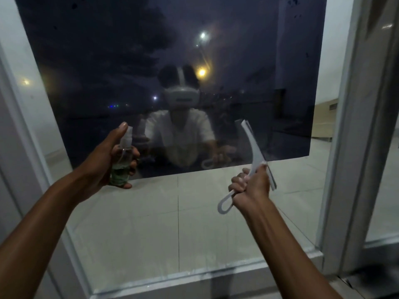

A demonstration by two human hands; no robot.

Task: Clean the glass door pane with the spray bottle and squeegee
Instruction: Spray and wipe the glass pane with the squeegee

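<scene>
The glass door pane (177,223) fills the view, dark above and showing pale floor tiles below. My left hand (103,160) grips a small clear spray bottle (122,162) with greenish liquid at its bottom, held upright close to the glass, with my index finger on top of its white nozzle. My right hand (250,186) grips the handle of a white squeegee (255,152). Its blade runs up and to the left along the glass, and the handle's loop sticks out below my fist.
A white metal door frame (336,190) borders the pane on the right, with another frame post on the left and a bottom rail (172,281) below. The dark upper glass reflects a person in a white shirt and several lights.
</scene>
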